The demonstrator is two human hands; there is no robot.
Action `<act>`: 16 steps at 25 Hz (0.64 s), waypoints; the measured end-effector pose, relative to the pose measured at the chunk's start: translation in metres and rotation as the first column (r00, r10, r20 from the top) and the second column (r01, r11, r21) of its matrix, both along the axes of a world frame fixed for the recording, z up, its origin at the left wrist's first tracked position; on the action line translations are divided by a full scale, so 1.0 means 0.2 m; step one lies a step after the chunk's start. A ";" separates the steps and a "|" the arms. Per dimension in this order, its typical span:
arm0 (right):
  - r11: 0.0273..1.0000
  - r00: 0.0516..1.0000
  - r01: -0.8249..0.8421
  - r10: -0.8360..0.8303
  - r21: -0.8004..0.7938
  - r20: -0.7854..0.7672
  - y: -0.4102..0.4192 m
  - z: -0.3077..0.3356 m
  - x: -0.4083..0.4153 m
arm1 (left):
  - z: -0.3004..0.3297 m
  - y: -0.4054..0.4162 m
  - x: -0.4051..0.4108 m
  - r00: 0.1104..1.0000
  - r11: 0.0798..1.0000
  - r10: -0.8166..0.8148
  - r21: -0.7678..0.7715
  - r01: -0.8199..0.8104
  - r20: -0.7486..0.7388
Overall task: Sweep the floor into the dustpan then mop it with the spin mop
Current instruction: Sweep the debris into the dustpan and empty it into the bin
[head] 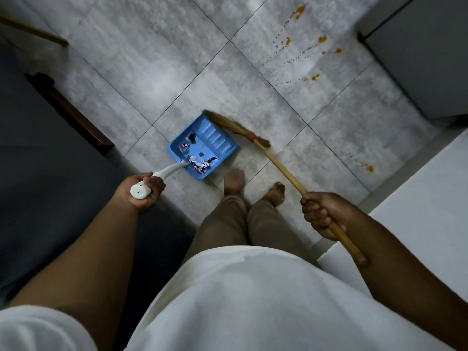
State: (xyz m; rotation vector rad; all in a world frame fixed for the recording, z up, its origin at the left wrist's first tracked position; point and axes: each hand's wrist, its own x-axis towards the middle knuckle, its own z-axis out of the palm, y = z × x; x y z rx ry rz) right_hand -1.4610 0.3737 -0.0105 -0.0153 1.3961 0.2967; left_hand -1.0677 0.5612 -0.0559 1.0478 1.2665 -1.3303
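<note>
My left hand has its fingers wrapped round the white handle of the blue dustpan, which sits on the grey tiled floor just ahead of my bare feet, with torn paper scraps inside. My right hand grips the wooden broom, its bristles at the pan's far edge. Orange stains dot the tiles beyond.

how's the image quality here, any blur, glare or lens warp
Head view: dim and soft overall; the broom head is motion-blurred at the dustpan lip; pale glare patches on the floor tiles; wide-angle warp bends the edges; left side falls into dark shadow; orange stains stay readable.
</note>
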 end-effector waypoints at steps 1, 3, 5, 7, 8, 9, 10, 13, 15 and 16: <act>0.999 0.999 0.037 -0.037 -0.006 0.007 -0.01 0.02 -0.06 | 0.00 -0.03 -0.01 1.000 1.000 -0.001 -0.009 0.001 -0.002; 0.992 0.992 0.123 -0.123 -0.028 0.001 -0.07 0.05 -0.20 | 0.00 -0.11 -0.06 0.998 0.998 -0.057 -0.007 0.057 0.000; 0.980 0.982 0.185 -0.187 -0.070 -0.029 -0.15 0.06 -0.35 | -0.02 -0.20 -0.09 0.992 0.992 -0.124 -0.005 0.124 0.003; 0.958 0.959 0.262 -0.272 -0.120 -0.080 -0.23 0.06 -0.50 | -0.04 -0.31 -0.14 0.978 0.978 -0.209 -0.022 0.209 -0.002; 0.940 0.940 0.309 -0.325 -0.146 -0.102 -0.26 0.05 -0.56 | -0.05 -0.37 -0.18 0.966 0.966 -0.257 -0.020 0.257 0.003; 0.920 0.921 0.353 -0.374 -0.169 -0.113 -0.29 0.04 -0.61 | -0.06 -0.43 -0.24 0.957 0.957 -0.291 0.015 0.290 0.015; 0.901 0.901 0.392 -0.417 -0.187 -0.119 -0.32 0.03 -0.64 | -0.06 -0.49 -0.29 0.945 0.945 -0.325 0.028 0.325 0.033; 0.851 0.845 0.486 -0.515 -0.198 -0.141 -0.36 -0.04 -0.66 | -0.07 -0.64 -0.36 0.916 0.916 -0.401 0.031 0.400 0.010; 0.849 0.836 0.502 -0.525 -0.166 -0.157 -0.31 -0.08 -0.59 | -0.08 -0.68 -0.40 0.906 0.907 -0.421 0.041 0.419 0.042; 0.861 0.848 0.484 -0.506 -0.157 -0.159 -0.26 -0.09 -0.55 | -0.05 -0.71 -0.52 0.908 0.908 -0.418 0.005 0.418 0.029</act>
